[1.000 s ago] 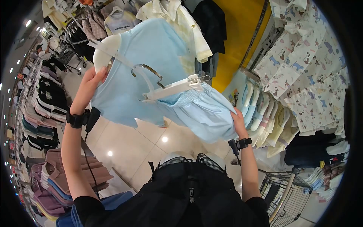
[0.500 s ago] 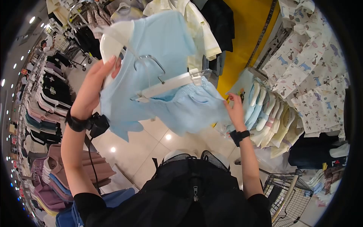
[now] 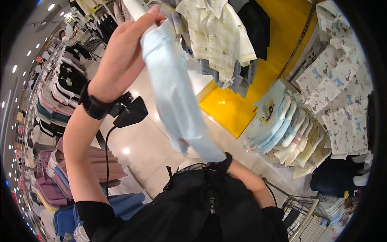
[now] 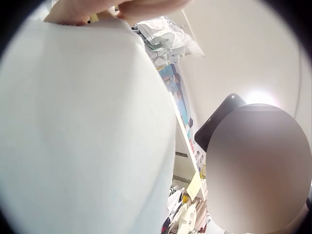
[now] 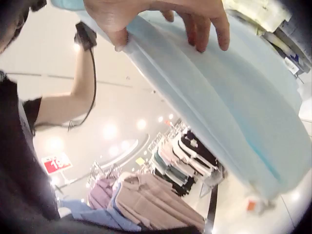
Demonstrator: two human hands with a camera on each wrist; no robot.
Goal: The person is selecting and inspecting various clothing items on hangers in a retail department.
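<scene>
My left hand (image 3: 125,50) is raised and grips a white hanger (image 3: 139,9) at its arm. A light blue top (image 3: 173,92) hangs from it, turned nearly edge-on towards me. In the left wrist view the pale cloth (image 4: 87,122) fills the left side below the fingers. My right hand (image 5: 161,17) lies against the light blue cloth (image 5: 224,92), thumb and fingers spread apart on its surface. In the head view that hand is hidden at the lower end of the top, close to my waist. The shorts and their clip hanger are out of sight.
Small shirts on hangers (image 3: 296,121) stand on a rack at right, below animal-print garments (image 3: 342,101). A checked yellow shirt (image 3: 215,36) hangs ahead near a yellow panel (image 3: 229,113). Mauve tops (image 3: 88,161) fill the left rack. A wire cart (image 3: 306,213) stands at lower right.
The left hand has risen closer to the camera, and the top has turned from face-on to edge-on. The right hand has left the shorts' side and come in towards my waist.
</scene>
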